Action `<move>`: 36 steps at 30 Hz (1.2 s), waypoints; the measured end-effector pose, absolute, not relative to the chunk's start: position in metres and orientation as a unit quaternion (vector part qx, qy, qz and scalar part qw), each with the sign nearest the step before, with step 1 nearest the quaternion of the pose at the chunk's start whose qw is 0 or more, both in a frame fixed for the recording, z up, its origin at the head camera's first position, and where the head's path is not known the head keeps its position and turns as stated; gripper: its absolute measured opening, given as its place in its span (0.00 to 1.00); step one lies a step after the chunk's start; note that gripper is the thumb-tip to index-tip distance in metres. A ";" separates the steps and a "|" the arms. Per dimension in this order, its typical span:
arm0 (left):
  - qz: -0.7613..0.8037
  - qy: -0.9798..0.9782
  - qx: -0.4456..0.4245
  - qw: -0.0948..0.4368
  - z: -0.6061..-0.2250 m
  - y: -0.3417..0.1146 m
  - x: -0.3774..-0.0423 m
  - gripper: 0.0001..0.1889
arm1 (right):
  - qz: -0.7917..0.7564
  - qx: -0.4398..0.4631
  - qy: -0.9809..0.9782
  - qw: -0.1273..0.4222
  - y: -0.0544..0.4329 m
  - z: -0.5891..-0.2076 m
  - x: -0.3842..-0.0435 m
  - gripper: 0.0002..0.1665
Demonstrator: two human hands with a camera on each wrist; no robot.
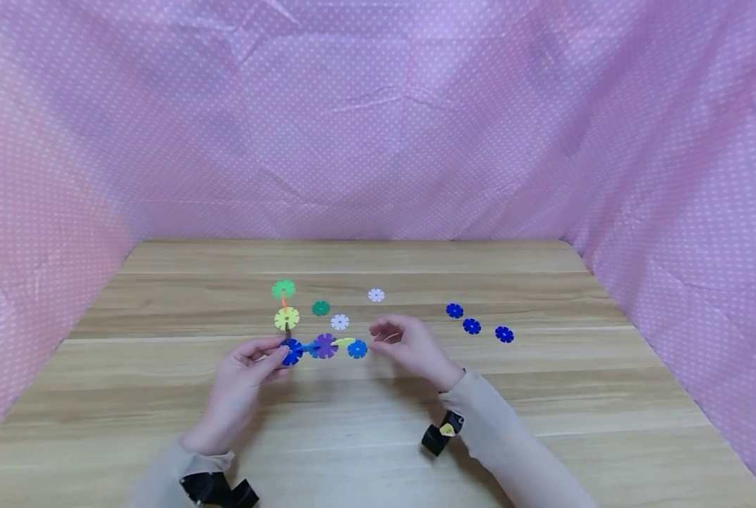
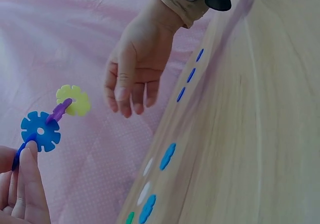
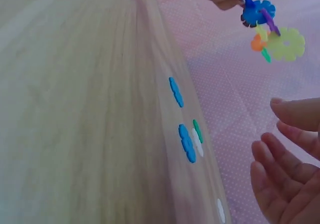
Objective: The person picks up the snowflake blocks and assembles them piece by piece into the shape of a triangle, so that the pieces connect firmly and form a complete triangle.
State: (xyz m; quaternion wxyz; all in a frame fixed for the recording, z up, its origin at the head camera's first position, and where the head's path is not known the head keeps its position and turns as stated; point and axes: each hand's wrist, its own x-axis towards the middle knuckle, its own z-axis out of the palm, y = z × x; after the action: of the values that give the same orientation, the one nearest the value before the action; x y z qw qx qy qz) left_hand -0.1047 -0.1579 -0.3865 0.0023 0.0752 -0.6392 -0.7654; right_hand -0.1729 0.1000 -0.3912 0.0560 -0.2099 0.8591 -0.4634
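My left hand (image 1: 244, 377) pinches a dark blue notched plastic disc (image 1: 295, 352) between thumb and fingers, above the table. That disc belongs to a linked chain of slotted flower-shaped discs. One branch carries a yellow disc (image 1: 286, 318), an orange one (image 1: 284, 302) and a green one (image 1: 284, 288). Along the other come a blue disc (image 2: 33, 123), a purple one (image 2: 59, 112) and a pale yellow one (image 2: 80, 107). To the right of the chain's end, my right hand (image 1: 409, 342) hovers with loosely bent fingers and nothing between them.
On the wooden table (image 1: 352, 437) lie loose discs: a blue one (image 1: 357, 348) and another blue one (image 3: 186, 143), a dark green one (image 1: 321, 308), and white ones (image 1: 376, 295). Farther right are three dark blue discs (image 1: 471, 326). A pink dotted cloth (image 1: 378, 162) surrounds the table.
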 end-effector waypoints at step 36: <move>-0.791 -0.606 0.058 0.056 -0.386 -0.187 -0.101 0.13 | -0.350 -0.212 0.899 0.156 0.067 -0.406 -0.198 0.07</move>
State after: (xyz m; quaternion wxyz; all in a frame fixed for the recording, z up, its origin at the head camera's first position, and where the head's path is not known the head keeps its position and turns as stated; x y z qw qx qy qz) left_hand -0.1008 -0.1872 -0.3863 0.0561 0.0577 -0.6062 -0.7912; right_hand -0.1976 0.0667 -0.4061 0.1564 -0.2125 0.8987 -0.3504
